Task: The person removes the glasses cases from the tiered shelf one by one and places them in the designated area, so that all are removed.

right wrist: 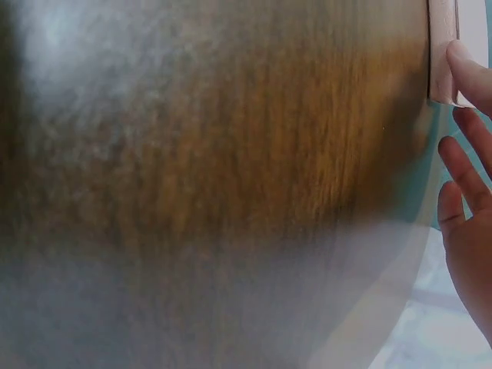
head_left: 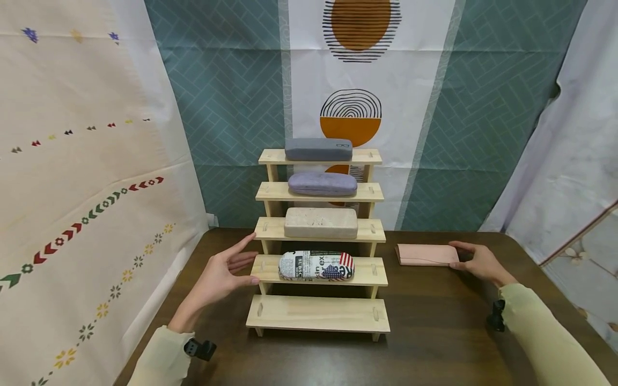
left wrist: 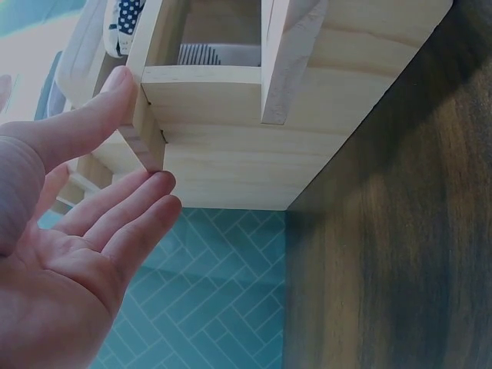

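Observation:
A stepped wooden display stand (head_left: 318,313) rises in the middle of the table. My left hand (head_left: 217,276) is at its left side; in the left wrist view the thumb and fingertips touch opposite edges of a step's end. At the right, a flat pink glasses case (head_left: 425,255) lies by the table's back edge. My right hand (head_left: 483,264) holds its right end between thumb and fingers. Only part of that pink case shows in the right wrist view. On the second step from the bottom sits a newspaper-print glasses case (head_left: 316,266).
Above it, the steps hold a cream case (head_left: 321,223), a purple case (head_left: 322,184) and a grey-blue case (head_left: 318,149) at the top. The dark wooden table (head_left: 434,332) lies beneath. A patterned curtain (head_left: 232,107) hangs close behind, with cloth on both sides.

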A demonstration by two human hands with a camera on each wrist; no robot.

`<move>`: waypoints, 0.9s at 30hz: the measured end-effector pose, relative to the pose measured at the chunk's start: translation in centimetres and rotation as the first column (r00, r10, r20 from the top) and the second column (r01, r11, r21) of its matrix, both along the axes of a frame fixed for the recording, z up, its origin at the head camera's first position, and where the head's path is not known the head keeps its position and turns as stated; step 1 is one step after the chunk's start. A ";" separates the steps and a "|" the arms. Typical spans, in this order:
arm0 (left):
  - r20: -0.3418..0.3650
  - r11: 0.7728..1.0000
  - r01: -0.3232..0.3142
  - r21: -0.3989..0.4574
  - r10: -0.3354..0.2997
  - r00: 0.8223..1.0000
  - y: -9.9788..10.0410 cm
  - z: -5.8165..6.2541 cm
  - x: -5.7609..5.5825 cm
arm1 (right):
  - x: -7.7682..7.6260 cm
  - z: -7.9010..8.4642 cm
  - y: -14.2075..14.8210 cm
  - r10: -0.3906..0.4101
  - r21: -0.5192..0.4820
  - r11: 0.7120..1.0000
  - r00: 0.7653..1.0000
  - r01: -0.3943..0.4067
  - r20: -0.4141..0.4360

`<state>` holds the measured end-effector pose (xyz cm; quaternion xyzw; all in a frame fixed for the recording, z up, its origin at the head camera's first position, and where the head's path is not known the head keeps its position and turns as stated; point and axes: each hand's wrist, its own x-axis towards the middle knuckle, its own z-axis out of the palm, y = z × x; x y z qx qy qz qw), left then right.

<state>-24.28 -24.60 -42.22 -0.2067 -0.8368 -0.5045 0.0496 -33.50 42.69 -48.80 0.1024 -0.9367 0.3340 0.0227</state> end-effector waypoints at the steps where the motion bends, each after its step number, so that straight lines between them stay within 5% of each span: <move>1: 0.001 1.000 0.000 -0.001 0.000 1.000 0.0 0.0 0.0 | 0.0 0.0 0.0 -0.004 0.002 1.000 1.000 0.004 0.002; 27: 0.011 1.000 -0.009 0.001 0.009 1.000 0.0 -0.1 0.0 | -0.6 0.2 -0.8 -0.023 -0.021 1.000 1.000 0.023 -0.011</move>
